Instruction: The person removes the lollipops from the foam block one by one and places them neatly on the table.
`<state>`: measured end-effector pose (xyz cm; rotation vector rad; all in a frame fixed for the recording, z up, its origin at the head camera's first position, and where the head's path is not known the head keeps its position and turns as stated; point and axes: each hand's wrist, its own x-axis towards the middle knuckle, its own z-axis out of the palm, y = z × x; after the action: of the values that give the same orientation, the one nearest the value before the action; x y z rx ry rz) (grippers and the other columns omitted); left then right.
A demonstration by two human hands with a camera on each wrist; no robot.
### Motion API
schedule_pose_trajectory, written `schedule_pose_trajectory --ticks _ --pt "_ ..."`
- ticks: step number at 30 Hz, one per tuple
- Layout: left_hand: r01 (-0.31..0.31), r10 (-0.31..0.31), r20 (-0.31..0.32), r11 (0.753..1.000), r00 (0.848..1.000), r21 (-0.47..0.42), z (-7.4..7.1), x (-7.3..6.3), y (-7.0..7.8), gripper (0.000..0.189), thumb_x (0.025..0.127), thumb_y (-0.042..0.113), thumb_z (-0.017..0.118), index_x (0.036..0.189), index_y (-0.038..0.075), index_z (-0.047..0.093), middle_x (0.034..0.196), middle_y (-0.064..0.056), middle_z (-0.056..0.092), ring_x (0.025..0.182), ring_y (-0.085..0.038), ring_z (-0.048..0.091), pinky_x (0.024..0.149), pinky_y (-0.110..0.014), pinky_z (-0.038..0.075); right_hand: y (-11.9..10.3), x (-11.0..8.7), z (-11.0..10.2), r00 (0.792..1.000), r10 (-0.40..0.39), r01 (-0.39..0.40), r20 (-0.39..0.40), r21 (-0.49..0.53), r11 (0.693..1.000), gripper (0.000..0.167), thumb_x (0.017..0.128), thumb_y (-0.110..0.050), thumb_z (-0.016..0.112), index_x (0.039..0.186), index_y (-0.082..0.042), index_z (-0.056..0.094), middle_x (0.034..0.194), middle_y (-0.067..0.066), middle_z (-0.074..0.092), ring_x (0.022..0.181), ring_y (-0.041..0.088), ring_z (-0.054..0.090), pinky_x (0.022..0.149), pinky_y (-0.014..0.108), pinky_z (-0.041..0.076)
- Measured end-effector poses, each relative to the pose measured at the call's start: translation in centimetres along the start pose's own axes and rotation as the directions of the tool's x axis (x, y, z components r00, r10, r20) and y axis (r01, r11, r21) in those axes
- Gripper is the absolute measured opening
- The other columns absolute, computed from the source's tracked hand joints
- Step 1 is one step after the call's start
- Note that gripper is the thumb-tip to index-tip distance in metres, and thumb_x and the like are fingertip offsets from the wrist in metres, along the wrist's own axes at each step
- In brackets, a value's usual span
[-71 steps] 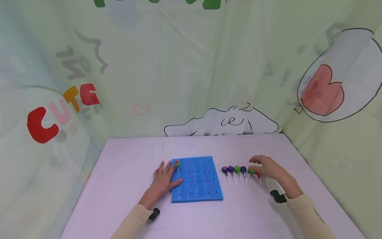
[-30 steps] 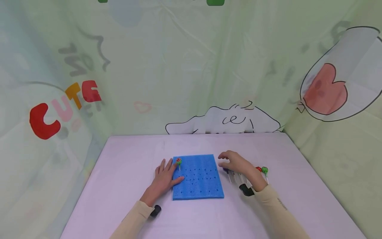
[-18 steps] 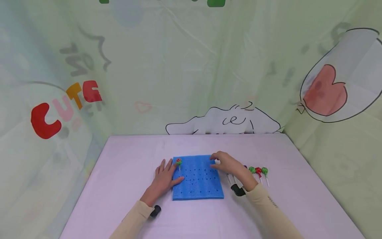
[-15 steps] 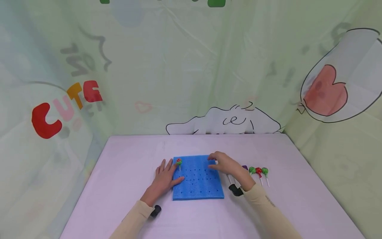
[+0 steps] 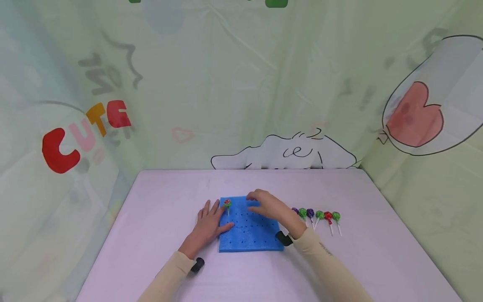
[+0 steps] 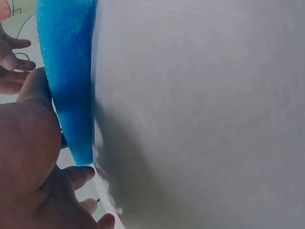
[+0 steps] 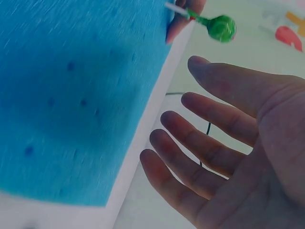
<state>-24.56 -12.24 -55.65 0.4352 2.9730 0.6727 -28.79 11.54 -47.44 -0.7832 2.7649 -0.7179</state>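
Observation:
A blue foam board (image 5: 249,243) with several small holes lies on the table. One green-and-red lollipop (image 5: 227,203) stands upright by its white stick near the board's far left corner. My left hand (image 5: 205,228) rests on the board's left edge, fingers spread and thumb over the top. Above the board's far right part hovers my right hand (image 5: 268,205); the right wrist view shows its fingers (image 7: 209,152) loosely bent with nothing between them. The green lollipop (image 7: 221,28) appears beyond that hand. In the left wrist view, the left hand (image 6: 28,152) lies along the foam's side.
Right of the board lies a row of lollipops, among them a purple one (image 5: 310,212), a red one (image 5: 328,216) and a green one (image 5: 336,216). My right forearm partly covers the row's left end. A printed curtain (image 5: 241,105) surrounds the pale table (image 5: 158,197).
My right hand has moved left from above the lollipop row to over the foam board, uncovering more of the row. My left hand stays on the board's edge.

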Motion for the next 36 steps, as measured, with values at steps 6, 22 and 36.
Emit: schedule_pose_trajectory --ticks 6,22,36 --pt "-0.005 0.005 -0.007 1.000 1.000 0.013 -0.2 0.0 0.2 0.076 0.096 0.059 0.057 0.153 0.012 0.042 0.164 -0.021 0.026 0.153 -0.050 0.011 0.119 -0.066 0.018 -1.5 0.7 0.6 0.998 -0.054 0.055 -0.009 0.020 0.998 0.037 0.096 -0.018 0.069 0.129 -0.003 0.064 0.120 0.015 0.067 0.114 0.031 0.064 0.098 0.048 0.054" --pt "-0.003 0.003 -0.008 0.999 1.000 0.037 -0.3 0.3 0.2 0.077 0.095 0.060 0.057 0.154 0.012 0.041 0.163 -0.022 0.028 0.152 -0.051 0.013 0.118 -0.066 0.020 -4.1 2.7 2.8 0.989 -0.123 0.112 -0.077 -0.135 0.984 0.046 0.094 -0.024 0.072 0.137 -0.013 0.059 0.133 0.008 0.062 0.124 0.026 0.061 0.102 0.045 0.052" --pt "-0.007 0.007 -0.005 1.000 1.000 0.006 -0.6 0.0 0.4 0.075 0.096 0.055 0.059 0.154 0.012 0.041 0.163 -0.024 0.028 0.151 -0.053 0.013 0.117 -0.068 0.019 -4.5 3.1 3.6 0.981 -0.139 0.112 -0.132 -0.195 0.974 0.035 0.093 -0.018 0.074 0.125 -0.013 0.059 0.123 0.006 0.063 0.109 0.020 0.064 0.093 0.038 0.057"
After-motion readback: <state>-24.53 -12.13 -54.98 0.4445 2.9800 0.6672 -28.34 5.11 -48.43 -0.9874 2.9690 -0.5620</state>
